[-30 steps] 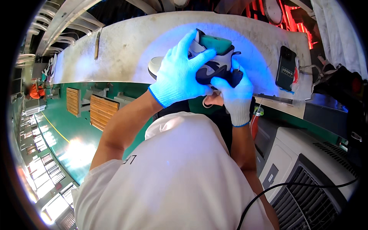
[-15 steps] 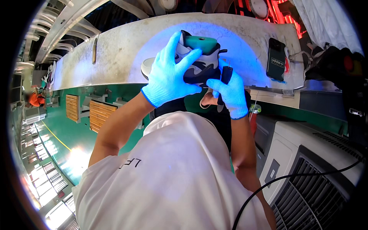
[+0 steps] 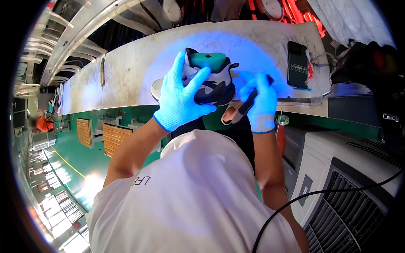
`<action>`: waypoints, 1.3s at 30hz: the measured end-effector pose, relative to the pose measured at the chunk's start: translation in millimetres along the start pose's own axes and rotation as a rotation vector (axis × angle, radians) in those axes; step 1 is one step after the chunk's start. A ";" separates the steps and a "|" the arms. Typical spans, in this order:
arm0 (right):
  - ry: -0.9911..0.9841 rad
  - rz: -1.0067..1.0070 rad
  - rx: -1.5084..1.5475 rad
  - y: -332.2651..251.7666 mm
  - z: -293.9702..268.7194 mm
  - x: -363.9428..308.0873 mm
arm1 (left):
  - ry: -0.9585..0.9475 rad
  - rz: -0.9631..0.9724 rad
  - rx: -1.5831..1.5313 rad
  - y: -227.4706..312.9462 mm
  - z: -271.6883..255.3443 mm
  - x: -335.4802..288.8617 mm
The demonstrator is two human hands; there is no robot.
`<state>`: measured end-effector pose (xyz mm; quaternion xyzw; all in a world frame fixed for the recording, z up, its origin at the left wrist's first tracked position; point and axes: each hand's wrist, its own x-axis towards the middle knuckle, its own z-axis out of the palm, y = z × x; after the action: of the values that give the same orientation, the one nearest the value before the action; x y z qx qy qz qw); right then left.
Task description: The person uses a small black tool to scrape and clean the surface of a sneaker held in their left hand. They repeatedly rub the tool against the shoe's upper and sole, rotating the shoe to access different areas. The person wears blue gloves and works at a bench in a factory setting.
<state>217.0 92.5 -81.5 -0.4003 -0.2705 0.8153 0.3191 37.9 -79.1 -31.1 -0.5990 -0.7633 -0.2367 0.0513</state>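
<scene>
Dark phone on pale bench

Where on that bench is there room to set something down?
A bare stretch of bench lies between the thin tool and the shoe. Another patch, beyond the right hand, separates shoe and phone. It's crowded around the shoe and left hand.

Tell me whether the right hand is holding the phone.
No, the right hand grips a slim dark tool, while the phone lies on the table.
</scene>
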 end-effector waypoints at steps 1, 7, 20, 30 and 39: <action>0.100 0.035 0.243 -4.0 4.3 5.6 | 0.013 0.010 0.010 -1.8 1.0 2.3; 0.027 0.113 0.255 20.1 29.6 31.2 | 0.042 0.036 -0.009 -2.3 -1.0 4.1; -0.140 -0.271 -0.901 20.7 20.6 42.5 | 0.070 0.067 -0.080 -2.2 7.4 -4.2; 0.029 0.246 -0.131 13.5 36.4 37.7 | 0.043 0.067 -0.074 -5.2 -1.5 -0.2; 0.048 -0.319 -0.607 30.3 37.3 21.7 | 0.081 0.154 -0.043 -11.5 5.4 -0.8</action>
<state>166.7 81.9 -93.1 -0.4489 -0.5522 0.6279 0.3151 28.5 -79.5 -39.6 -0.6468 -0.7069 -0.2725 0.0873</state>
